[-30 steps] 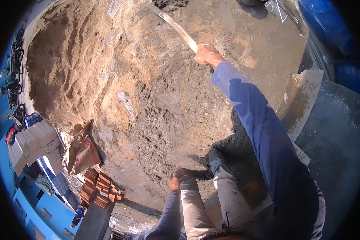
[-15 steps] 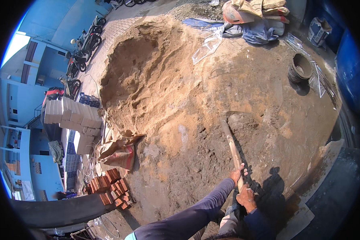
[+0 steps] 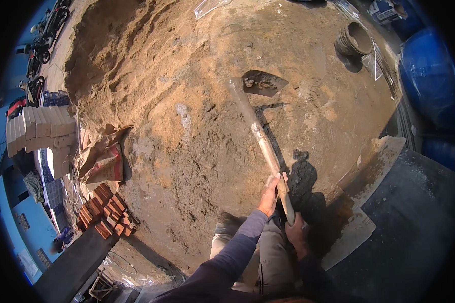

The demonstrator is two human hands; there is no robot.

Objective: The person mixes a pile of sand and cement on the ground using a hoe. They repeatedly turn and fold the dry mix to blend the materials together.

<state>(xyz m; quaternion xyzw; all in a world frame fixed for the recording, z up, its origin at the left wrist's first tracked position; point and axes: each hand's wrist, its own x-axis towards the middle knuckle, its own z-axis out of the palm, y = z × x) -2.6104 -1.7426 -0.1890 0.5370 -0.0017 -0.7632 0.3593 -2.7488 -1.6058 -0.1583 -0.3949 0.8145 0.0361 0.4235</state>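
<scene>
Both hands on long pale wooden shovel handle (image 3: 260, 139): left hand (image 3: 269, 194) clenched mid-shaft for leverage, right hand (image 3: 296, 233) gripping the butt end. Dark metal blade (image 3: 262, 83) rests on brown sand heap (image 3: 187, 101), beyond handle.

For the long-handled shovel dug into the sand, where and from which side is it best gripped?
Probably along the bare wooden shaft of the shovel, from the near end, since the blade is buried far out in the sand pile. The left hand and right hand hold it there, spaced apart.
</scene>
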